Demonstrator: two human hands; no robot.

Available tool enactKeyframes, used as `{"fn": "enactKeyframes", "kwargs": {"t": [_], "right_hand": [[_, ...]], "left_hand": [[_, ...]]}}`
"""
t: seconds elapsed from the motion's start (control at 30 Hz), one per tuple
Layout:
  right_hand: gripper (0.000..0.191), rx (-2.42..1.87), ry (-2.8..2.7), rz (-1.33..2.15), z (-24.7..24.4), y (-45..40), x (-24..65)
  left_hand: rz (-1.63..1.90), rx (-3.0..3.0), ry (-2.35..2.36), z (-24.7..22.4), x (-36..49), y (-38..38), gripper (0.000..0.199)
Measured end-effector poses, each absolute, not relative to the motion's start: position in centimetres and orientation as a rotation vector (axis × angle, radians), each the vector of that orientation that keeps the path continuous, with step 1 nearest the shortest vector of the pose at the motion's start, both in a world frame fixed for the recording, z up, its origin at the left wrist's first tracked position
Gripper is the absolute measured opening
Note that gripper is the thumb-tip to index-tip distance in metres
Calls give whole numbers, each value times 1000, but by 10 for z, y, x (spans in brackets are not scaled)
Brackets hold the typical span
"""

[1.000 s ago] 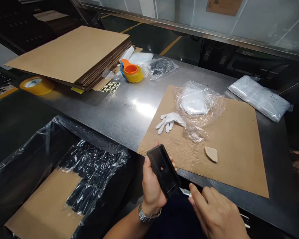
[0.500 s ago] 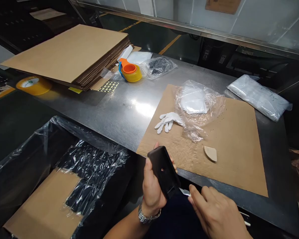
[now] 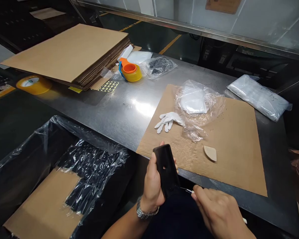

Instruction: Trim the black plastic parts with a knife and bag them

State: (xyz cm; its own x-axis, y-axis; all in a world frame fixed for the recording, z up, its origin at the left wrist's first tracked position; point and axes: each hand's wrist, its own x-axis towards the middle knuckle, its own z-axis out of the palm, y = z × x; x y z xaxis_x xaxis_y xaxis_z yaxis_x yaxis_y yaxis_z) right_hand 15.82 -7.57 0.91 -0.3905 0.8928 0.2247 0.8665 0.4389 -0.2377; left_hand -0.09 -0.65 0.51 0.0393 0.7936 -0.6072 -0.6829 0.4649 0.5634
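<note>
My left hand (image 3: 151,184), with a metal watch on its wrist, is wrapped round a black plastic case (image 3: 165,169). The case is shallow, has raised edges and a small hole near its middle, and is held tilted near the table's front edge. To its right, my right hand (image 3: 214,209) is closed on a slim knife (image 3: 188,190). Its narrow metal tip points at the lower end of the case; whether it touches is unclear. A pale handle end shows behind the hand. A white glove (image 3: 168,121) and a beige wedge-shaped pad (image 3: 210,153) lie beyond my hands.
A cardboard sheet (image 3: 239,132) covers part of the metal table (image 3: 102,113), with a clear plastic bag (image 3: 214,103) on it. A wrapped packet (image 3: 260,96), a tape dispenser (image 3: 131,71) and stacked cardboard (image 3: 72,49) stand farther back. A lined bin (image 3: 45,136) with bagged items is at left.
My left hand has turned the black case more upright and moved it slightly right. My right hand has shifted a little right, with the knife tip drawn slightly away from the case.
</note>
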Motion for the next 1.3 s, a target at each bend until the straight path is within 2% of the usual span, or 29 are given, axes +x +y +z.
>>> {"fn": "enactKeyframes", "kwargs": {"t": [0.2,0.47,0.57,0.67,0.77,0.87,0.93,1.03,1.1,1.17,1.2,1.3], "right_hand": [[34,-1553,-2428,169,11,-77,155],[34,-1584,-2446,60,6,-79,151],[36,-1641,-2427,194,2,-81,151],[39,-1762,-2344,562,-3,-79,153],[43,-1771,-1992,1341,-8,-74,156],[48,-1449,-1277,2211,-16,-71,156],[49,-1292,-945,2371,-19,-71,158],[49,-1427,-985,2075,-23,-66,174],[47,-1756,-1332,1548,-27,-59,196],[39,-2100,-1690,781,-36,-51,223],[34,-2200,-1731,522,-42,-47,236],[26,-2323,-1735,142,-62,-38,264]], "left_hand": [[1120,150,1010,6,0,-7,55],[1109,181,1034,5,0,-8,55],[1131,226,1042,3,1,-9,55],[1166,292,1039,-1,1,-12,59],[1204,339,1023,-3,2,-15,62],[1195,312,977,-3,2,-11,61],[1141,228,934,-2,1,-5,55],[987,31,862,-4,-1,4,42],[873,-74,822,-7,-1,7,41],[784,-115,782,-11,-1,8,45],[749,-119,762,-13,0,7,46],[651,-137,713,-17,4,3,46]]}}
